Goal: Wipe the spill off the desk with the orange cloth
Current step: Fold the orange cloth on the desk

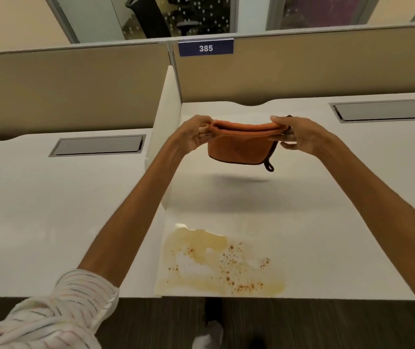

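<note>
An orange cloth (239, 144) with a dark trim and a small hanging loop is folded over and held in the air above the white desk (327, 210). My left hand (193, 136) pinches its left top corner and my right hand (294, 136) pinches its right top corner. A yellowish spill (216, 263) with reddish-brown specks lies on the desk near the front edge, well below and nearer to me than the cloth. The cloth casts a shadow on the desk under it.
A white divider panel (163, 122) separates this desk from the neighbouring desk (37, 210) on the left. Grey cable hatches (98, 145) (387, 110) sit at the back of each desk. A beige partition with a blue sign "385" (205, 47) stands behind. Dark carpet lies below the desk edge.
</note>
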